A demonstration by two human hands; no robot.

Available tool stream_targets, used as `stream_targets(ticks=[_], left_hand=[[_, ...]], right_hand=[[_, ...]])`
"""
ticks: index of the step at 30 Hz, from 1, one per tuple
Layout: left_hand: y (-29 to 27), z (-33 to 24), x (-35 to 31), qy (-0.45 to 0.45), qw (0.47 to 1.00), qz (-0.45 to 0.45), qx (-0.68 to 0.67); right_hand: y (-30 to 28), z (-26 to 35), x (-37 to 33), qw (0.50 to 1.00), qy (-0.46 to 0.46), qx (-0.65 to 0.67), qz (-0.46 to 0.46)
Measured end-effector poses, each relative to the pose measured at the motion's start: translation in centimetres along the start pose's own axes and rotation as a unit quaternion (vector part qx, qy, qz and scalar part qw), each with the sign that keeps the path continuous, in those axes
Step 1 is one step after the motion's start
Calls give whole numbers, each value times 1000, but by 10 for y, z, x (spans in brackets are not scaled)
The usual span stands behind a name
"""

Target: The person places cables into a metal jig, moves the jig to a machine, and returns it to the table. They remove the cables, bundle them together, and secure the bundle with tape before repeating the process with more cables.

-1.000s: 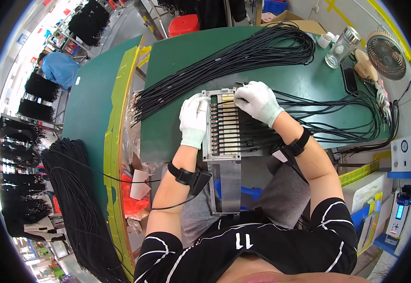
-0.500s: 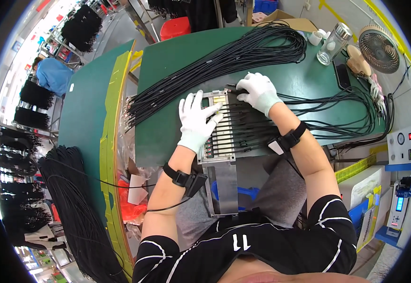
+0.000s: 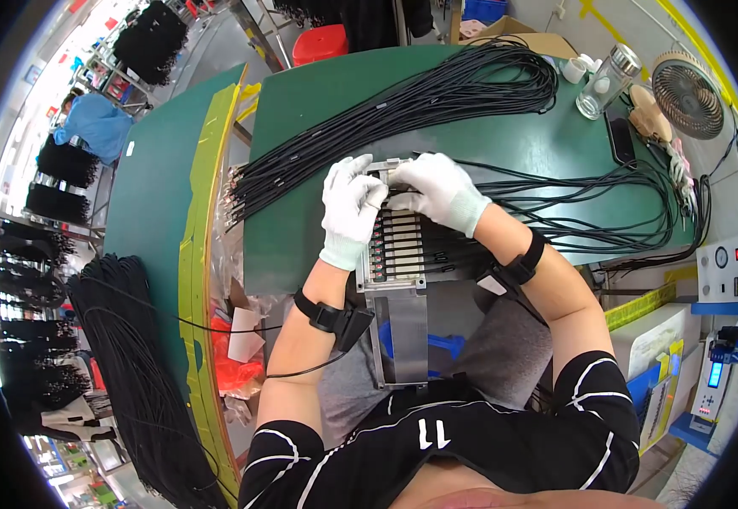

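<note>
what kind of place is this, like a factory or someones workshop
Most likely a cable assembly factory line. Long bundles of black cables cover the green worktable, both white-gloved hands work at a slotted metal fixture, and more black bundles lie alongside.

single head-worn fisheye view, looking steeply down, close over the green table (image 3: 318, 110), edges bending outward

Both the left hand (image 3: 349, 209) and the right hand (image 3: 439, 192) wear white knitted cloth gloves, matt and slightly fuzzy. They rest on a metal fixture (image 3: 401, 254) of dull grey brushed plate with darker slotted bars. The black cables (image 3: 403, 110) have smooth rubbery sheaths with a faint sheen. The green tabletop (image 3: 318, 110) looks matt and smooth. A clear glass jar (image 3: 606, 81) shines glossy.
</note>
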State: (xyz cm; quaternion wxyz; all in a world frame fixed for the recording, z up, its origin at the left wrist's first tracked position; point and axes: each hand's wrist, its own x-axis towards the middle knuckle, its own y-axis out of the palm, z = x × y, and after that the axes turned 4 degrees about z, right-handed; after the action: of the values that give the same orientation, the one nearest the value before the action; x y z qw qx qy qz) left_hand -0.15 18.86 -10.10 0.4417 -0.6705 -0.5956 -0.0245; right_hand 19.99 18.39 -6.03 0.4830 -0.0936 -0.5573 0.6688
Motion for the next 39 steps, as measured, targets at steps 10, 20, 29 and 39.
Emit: stream_targets(ticks=[10,20,29,39], left_hand=[[-7,-10,2,28,1000,-12,-4],[-7,-12,2,-2,1000,-9,-24],[-4,-5,-2,-32,997,10,-76],[-4,-8,0,-63,990,24,-121]], right_hand=[[2,-4,-1,984,106,125,66],[-6,-8,3,998,29,40,42],[3,2,1,1000,-6,-29,7],[1,-6,1,977,59,194,72]])
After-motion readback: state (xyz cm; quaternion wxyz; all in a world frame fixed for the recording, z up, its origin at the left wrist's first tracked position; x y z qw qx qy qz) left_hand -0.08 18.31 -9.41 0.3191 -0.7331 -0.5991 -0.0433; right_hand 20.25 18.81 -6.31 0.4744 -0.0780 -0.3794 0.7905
